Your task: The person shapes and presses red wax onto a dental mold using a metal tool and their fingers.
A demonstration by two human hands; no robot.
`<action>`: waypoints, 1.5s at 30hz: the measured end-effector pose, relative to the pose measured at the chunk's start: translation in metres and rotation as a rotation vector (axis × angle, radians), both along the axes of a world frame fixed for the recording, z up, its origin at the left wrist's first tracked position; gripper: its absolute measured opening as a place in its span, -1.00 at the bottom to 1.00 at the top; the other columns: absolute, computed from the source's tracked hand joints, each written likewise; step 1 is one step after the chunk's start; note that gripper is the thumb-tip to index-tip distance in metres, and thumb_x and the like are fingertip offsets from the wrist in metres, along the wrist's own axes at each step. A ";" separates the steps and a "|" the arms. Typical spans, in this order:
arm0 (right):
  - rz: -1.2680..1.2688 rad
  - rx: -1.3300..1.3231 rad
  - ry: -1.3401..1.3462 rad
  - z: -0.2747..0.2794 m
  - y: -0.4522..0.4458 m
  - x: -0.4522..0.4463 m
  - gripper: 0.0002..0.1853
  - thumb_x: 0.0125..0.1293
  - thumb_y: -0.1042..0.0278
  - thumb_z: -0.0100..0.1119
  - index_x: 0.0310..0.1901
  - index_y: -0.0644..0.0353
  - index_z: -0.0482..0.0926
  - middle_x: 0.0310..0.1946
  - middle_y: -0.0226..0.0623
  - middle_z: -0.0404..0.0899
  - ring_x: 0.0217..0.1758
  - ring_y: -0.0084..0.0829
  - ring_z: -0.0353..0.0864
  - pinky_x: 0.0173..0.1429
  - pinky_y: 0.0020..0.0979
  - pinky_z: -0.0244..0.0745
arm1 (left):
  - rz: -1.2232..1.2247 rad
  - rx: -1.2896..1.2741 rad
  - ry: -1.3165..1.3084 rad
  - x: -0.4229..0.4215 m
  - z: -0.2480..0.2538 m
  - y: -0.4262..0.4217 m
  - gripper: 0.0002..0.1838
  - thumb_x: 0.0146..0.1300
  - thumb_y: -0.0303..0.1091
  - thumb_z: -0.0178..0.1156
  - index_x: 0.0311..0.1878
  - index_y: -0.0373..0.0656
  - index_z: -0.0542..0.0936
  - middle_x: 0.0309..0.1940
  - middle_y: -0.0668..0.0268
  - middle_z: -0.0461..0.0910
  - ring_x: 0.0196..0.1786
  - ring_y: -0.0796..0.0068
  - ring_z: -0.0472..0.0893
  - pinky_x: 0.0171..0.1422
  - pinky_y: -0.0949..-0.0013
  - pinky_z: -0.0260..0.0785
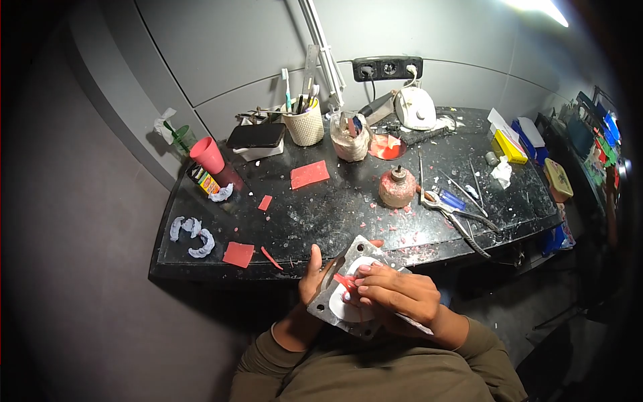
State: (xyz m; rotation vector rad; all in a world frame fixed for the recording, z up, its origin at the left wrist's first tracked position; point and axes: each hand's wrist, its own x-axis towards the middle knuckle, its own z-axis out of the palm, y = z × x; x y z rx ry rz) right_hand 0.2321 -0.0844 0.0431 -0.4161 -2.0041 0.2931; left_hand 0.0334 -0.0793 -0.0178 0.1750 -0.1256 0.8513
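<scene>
Firstly, head view, the only one. Left hand (pixel 312 279): holding one metal plate (pixel 327 299), tilted, in front of the table's near edge; thumb upright at its side, fingertips showing past the far corner. Set in the plate: one white plaster piece (pixel 343 311), bearing a red strip (pixel 344 281). Right hand (pixel 405 295): over the plaster, fingers bunched close, tips touching the strip; whether they pinch or merely press it, cannot tell. Below this hand: a flat pale edge (pixel 416 324), its owner unclear.

Black table (pixel 321 221), left side: one pink cup (pixel 207 155); pale curved pieces (pixel 201 245), three; one red sheet (pixel 238 254) near the front, a thin red sliver beside it.

Middle: a larger red sheet (pixel 309 174); one woven pot (pixel 303 126) with brushes and a ruler upright; one crusted jar (pixel 349 144); one red dish (pixel 386 146), just beside the jar.

Right side: one squat bottle (pixel 397 189), stained pink; pliers (pixel 445 206), handles apart; one white machine (pixel 415 109), at the back; one yellow box (pixel 509 147).
</scene>
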 end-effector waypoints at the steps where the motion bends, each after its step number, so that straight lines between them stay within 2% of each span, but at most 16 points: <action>1: 0.002 -0.006 0.004 0.000 0.000 0.000 -0.79 0.28 0.57 0.50 -0.06 0.35 0.77 -0.12 -0.07 0.83 0.09 -0.09 0.87 0.22 -0.11 0.79 | -0.005 0.006 -0.011 0.000 -0.001 0.000 0.33 0.35 0.74 -0.16 0.75 -0.28 -0.13 0.37 -0.21 0.42 0.41 -0.09 0.52 0.47 -0.09 0.50; 11: 0.000 -0.026 -0.018 0.001 0.003 0.004 -0.83 0.27 0.63 0.45 -0.11 0.40 0.74 -0.15 -0.04 0.81 0.06 -0.08 0.88 0.19 -0.13 0.80 | 0.034 0.047 0.098 -0.002 -0.007 0.004 0.34 0.33 0.77 -0.22 0.73 -0.32 -0.06 0.41 -0.21 0.41 0.45 -0.12 0.49 0.53 -0.11 0.43; 14: 0.007 -0.034 -0.013 0.000 0.003 0.005 -0.82 0.27 0.64 0.45 -0.10 0.41 0.73 -0.15 -0.03 0.81 0.07 -0.08 0.88 0.21 -0.13 0.80 | 0.055 0.020 0.168 -0.001 -0.003 0.004 0.34 0.33 0.78 -0.24 0.73 -0.33 -0.04 0.39 -0.19 0.43 0.43 -0.10 0.51 0.50 -0.07 0.46; 19: 0.009 -0.041 -0.012 -0.001 0.003 0.006 -0.79 0.26 0.66 0.45 -0.08 0.41 0.73 -0.11 -0.01 0.81 0.07 -0.10 0.88 0.20 -0.15 0.80 | 0.015 0.029 0.022 0.000 -0.006 0.005 0.33 0.33 0.77 -0.22 0.72 -0.33 -0.02 0.37 -0.15 0.46 0.37 -0.03 0.57 0.39 0.01 0.55; 23: 0.018 -0.063 -0.021 -0.003 0.002 0.008 -0.78 0.26 0.67 0.45 -0.06 0.41 0.73 -0.10 -0.01 0.81 0.07 -0.11 0.88 0.20 -0.16 0.80 | 0.038 0.012 0.108 -0.001 -0.002 0.002 0.33 0.33 0.77 -0.20 0.71 -0.33 0.00 0.38 -0.14 0.46 0.36 -0.01 0.58 0.37 0.03 0.57; 25: 0.028 -0.018 -0.023 -0.007 0.005 0.008 -0.76 0.34 0.58 0.44 0.01 0.38 0.68 -0.06 -0.04 0.78 0.10 -0.06 0.86 0.06 -0.21 0.83 | 0.047 0.028 0.178 -0.003 -0.004 0.003 0.34 0.32 0.77 -0.19 0.71 -0.34 0.00 0.38 -0.15 0.47 0.34 0.00 0.59 0.36 0.04 0.58; 28: 0.029 -0.032 -0.029 -0.008 0.004 0.009 -0.77 0.35 0.59 0.43 0.01 0.39 0.67 -0.06 -0.02 0.78 0.10 -0.06 0.86 0.05 -0.20 0.83 | 0.069 -0.016 0.202 -0.002 0.000 0.001 0.34 0.32 0.78 -0.20 0.71 -0.35 0.00 0.37 -0.17 0.46 0.33 -0.01 0.60 0.34 0.04 0.59; 34: 0.052 -0.052 -0.009 -0.008 0.004 0.011 -0.78 0.35 0.63 0.42 -0.01 0.42 0.66 -0.07 0.02 0.78 0.08 -0.06 0.86 0.04 -0.23 0.83 | 0.023 -0.057 0.075 -0.002 0.002 0.000 0.36 0.31 0.79 -0.21 0.71 -0.36 -0.01 0.39 -0.21 0.43 0.32 -0.03 0.61 0.30 0.04 0.61; 37: 0.041 -0.047 0.000 -0.010 0.004 0.011 -0.79 0.34 0.65 0.41 -0.03 0.44 0.66 -0.08 0.06 0.78 0.06 -0.07 0.87 0.05 -0.24 0.83 | 0.041 -0.048 0.155 -0.003 0.002 0.000 0.37 0.29 0.80 -0.19 0.72 -0.34 -0.01 0.40 -0.22 0.42 0.30 -0.04 0.61 0.29 0.04 0.61; 45: 0.051 -0.086 0.057 -0.006 0.001 0.007 -0.81 0.34 0.64 0.41 -0.05 0.47 0.67 -0.09 0.09 0.78 0.03 -0.08 0.88 0.10 -0.22 0.82 | 0.006 -0.038 0.123 -0.005 -0.005 0.004 0.38 0.27 0.82 -0.19 0.72 -0.34 0.01 0.39 -0.21 0.44 0.31 -0.05 0.60 0.24 0.06 0.62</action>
